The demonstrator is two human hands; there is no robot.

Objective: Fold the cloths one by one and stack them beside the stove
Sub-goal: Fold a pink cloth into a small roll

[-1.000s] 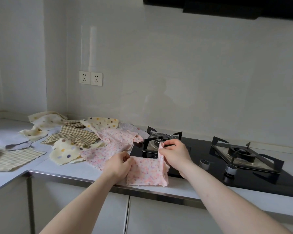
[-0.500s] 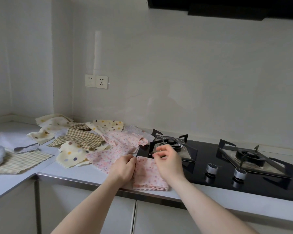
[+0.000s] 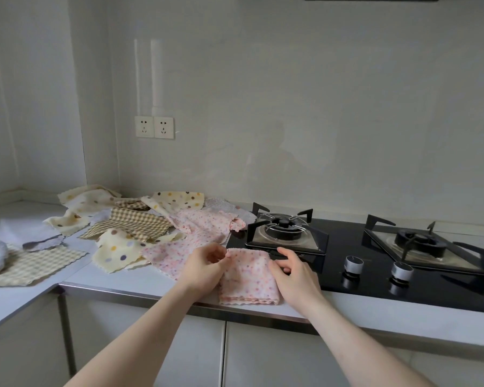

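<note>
A: What is sitting in front of you, biggest first?

B: The pale surface (image 3: 162, 277) is running around the corner, and the black stove (image 3: 347, 263) is lying in it to your right, with two burners and two knobs (image 3: 353, 264) at its front.

A: And the cloths?

B: A loose pile of cloths (image 3: 140, 224) is spreading over the surface left of the stove: dotted cream, brown check and pink floral pieces, overlapping each other. One more checked cloth (image 3: 37, 265) is lying apart at the far left.

A: Where is the one you are working on?

B: The folded pink cloth (image 3: 249, 277) is lying flat at the front edge, its far edge overlapping the stove's left front corner, its scalloped edges facing you.

A: What are your hands doing?

B: Your left hand (image 3: 204, 268) is pinching the cloth's upper left corner between thumb and fingertips. Your right hand (image 3: 296, 276) is resting on the cloth's right edge with fingers loosely curled, touching the fabric; whether it is gripping, you cannot tell.
</note>
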